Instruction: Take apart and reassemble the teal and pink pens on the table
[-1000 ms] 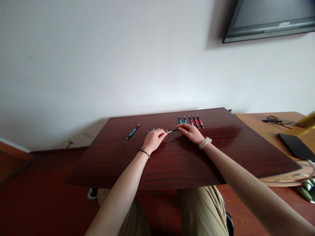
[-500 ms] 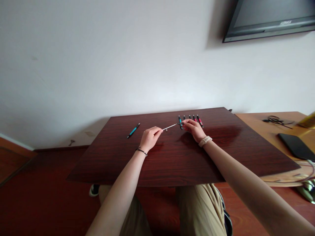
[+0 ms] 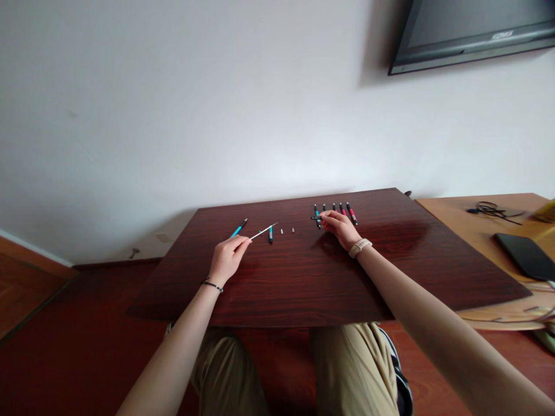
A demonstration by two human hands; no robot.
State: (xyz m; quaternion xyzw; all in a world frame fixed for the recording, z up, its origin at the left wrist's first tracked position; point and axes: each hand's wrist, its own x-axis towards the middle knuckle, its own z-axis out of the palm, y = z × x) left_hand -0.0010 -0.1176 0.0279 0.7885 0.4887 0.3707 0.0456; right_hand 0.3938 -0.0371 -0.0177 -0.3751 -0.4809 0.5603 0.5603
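Now that the refill (image 3: 263, 232) is pulled clear of the barrel, the left hand (image 3: 226, 258) has swung left, pinching its near end, tip over the table (image 3: 303, 277) near the teal pen (image 3: 238, 227). Half a second back it reached toward the right hand (image 3: 342, 226), whose fingers now rest closed on a dark barrel piece (image 3: 316, 218) beside the pen row (image 3: 336, 212). Pen's apart, basically.

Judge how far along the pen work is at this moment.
Looks done: a row of teal and pink pens lies at the dark wooden table's far edge. In hand: the left hand pinches a thin white refill; the right hand rests on the row. Left: a teal pen, short teal barrel and two tiny parts.
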